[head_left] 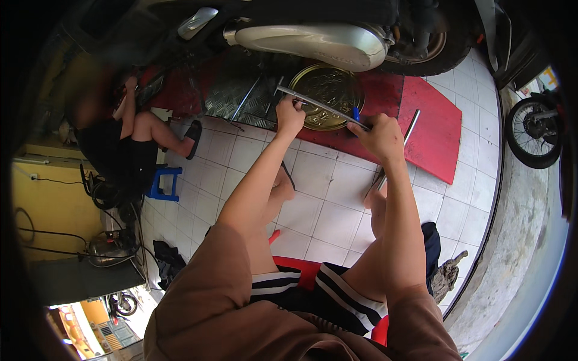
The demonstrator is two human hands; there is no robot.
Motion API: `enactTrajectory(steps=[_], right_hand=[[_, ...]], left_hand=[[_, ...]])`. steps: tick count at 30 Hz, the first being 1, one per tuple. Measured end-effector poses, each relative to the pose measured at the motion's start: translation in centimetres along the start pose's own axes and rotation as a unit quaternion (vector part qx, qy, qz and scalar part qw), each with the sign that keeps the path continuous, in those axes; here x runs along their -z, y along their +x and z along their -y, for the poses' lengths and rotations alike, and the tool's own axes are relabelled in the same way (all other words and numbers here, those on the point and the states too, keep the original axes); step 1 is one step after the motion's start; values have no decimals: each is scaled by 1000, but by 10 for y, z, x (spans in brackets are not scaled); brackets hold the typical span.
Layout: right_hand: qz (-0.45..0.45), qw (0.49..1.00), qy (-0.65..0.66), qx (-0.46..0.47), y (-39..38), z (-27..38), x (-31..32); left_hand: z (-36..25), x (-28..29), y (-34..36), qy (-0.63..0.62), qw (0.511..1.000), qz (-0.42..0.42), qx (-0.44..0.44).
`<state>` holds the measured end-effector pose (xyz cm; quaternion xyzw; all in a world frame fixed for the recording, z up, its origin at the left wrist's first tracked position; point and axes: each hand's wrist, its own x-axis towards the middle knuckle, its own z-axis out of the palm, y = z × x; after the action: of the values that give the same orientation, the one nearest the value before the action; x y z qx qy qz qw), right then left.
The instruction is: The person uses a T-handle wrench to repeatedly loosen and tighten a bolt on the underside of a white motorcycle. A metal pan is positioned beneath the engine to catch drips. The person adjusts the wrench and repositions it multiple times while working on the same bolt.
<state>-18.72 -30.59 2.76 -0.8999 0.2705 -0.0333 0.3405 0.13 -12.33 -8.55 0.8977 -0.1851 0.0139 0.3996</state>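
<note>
A long silver metal bar (322, 105) slants between my two hands above a round gold-coloured tray (355, 81). My left hand (290, 115) is closed around it near its far left end. My right hand (383, 138) grips its near right end; the fingers partly hide that end. Whether the bar is a wrench handle or a plain tube, I cannot tell. A blue piece (356, 113) shows just beside my right fingers. Past my right wrist, a second metal tube (412, 125) stretches over the red platform (436, 120).
Overhead hangs a motorcycle with a silver engine cover (313, 45) and rear tyre (439, 57). A thin metal rod (247, 96) lies on the tread plate (220, 99). At left, another person (114, 141) sits by a blue stool (164, 183). A motorcycle wheel (534, 132) stands right.
</note>
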Motion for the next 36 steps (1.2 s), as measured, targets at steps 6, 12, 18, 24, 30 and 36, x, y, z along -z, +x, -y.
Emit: enactTrajectory(steps=[6,12,18,24,30,36], right_hand=[[36,996,-44,66,-2,21,-14],[33,992,-97,69,5,31,-42],[23,988,-82,126,18,48,-62],[31,989,-44,137,23,50,-84],[43,992,-36,113,17,60,-84],[65,992,-22,103,19,54,-78]], left_hand=[[12,105,-33,-408,883,-64,223],[10,125,-3,-484,826,-64,280],[28,153,1,-544,776,-93,307],[40,163,4,-597,736,-103,303],[31,165,5,-611,728,-94,296],[27,160,8,-616,724,-91,296]])
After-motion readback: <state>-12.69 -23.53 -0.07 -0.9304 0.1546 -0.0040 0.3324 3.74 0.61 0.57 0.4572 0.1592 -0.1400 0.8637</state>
